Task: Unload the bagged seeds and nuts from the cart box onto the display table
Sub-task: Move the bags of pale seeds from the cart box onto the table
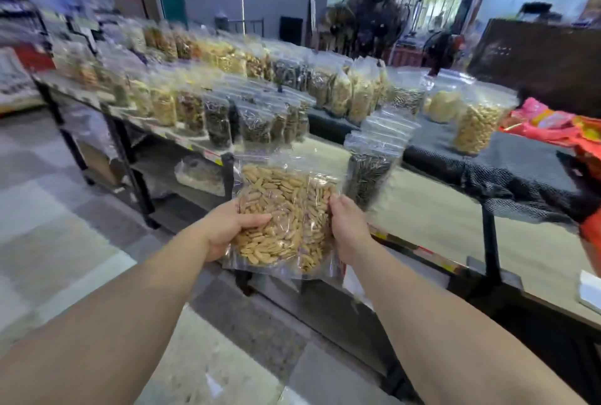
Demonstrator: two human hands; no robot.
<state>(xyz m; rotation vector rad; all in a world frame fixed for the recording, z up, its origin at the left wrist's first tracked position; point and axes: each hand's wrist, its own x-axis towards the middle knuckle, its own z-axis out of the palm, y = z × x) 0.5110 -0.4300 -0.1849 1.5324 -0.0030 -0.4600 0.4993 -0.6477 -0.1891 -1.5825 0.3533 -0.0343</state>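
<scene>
A clear zip bag of pale tan seeds (286,209) is held upright in the air just in front of the display table (439,209). My left hand (227,229) grips its left side, thumb across the front. My right hand (348,229) grips its right edge. Just beyond the bag stands a bag of dark striped sunflower seeds (370,170) on the beige tabletop. The cart box is not in view.
Rows of bagged nuts and seeds (227,105) fill the long table at left and back. A bag of pale nuts (478,131) stands on a black mesh cloth (520,170). Red packets (559,128) lie at far right. Tiled floor lies below left.
</scene>
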